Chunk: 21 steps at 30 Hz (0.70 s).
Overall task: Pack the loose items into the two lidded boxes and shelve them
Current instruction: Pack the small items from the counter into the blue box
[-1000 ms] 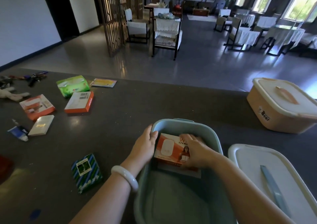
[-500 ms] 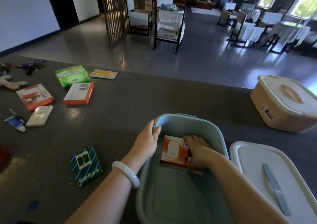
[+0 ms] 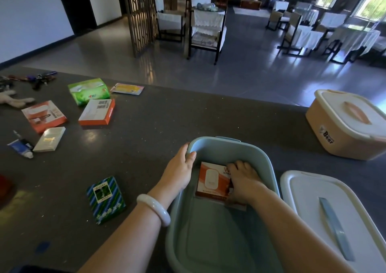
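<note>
- Orange packet lies flat at the far end of the open blue box, leaving the nearer floor free for more items.
- Right hand curls its fingers over the packet's right edge, seating it.
- Left hand has its fingers gripping the rim, likely to steady the box on the counter.
- White lid lies just beside the box.

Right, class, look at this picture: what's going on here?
A person is packing. The left hand grips the rim of the open blue box, while the right hand holds an orange carton low inside it. The box's white lid lies beside it on the table. A peach box stands lidded at the far right. More loose items lie on the left.
</note>
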Available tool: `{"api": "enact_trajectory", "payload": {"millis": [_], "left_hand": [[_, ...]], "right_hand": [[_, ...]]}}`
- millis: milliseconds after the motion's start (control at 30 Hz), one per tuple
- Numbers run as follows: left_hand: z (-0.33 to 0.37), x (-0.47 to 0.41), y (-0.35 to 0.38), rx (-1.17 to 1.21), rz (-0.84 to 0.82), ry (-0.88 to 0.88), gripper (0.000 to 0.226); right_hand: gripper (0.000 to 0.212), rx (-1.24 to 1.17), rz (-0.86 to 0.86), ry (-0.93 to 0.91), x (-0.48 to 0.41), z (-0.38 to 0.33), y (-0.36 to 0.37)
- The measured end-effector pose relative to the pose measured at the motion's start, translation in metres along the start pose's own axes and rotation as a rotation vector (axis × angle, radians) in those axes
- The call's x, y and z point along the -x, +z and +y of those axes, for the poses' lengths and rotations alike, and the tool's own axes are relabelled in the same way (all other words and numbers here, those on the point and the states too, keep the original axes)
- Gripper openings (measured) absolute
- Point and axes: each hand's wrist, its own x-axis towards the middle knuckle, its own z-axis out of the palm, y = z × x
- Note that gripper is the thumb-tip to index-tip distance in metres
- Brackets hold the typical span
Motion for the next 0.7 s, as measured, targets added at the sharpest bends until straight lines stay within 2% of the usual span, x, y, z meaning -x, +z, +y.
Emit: {"api": "enact_trajectory", "payload": {"millis": [167, 500, 700], "left_hand": [[-0.0024, -0.0005, 0.0004, 0.010, -0.002, -0.006, 0.054], [0.0008, 0.0006, 0.0002, 0.000, 0.006, -0.001, 0.055], [-0.0019, 0.0002, 0.0013, 0.000, 0.013, -0.001, 0.054]], "right_hand": [[0.110, -0.001, -0.008, 0.011, 0.0017, -0.0025, 0.0020], [0.092, 0.022, -0.010, -0.031, 0.0038, -0.0064, -0.0021], [0.093, 0.002, -0.030, -0.039, 0.0053, -0.0066, -0.0029]]}}
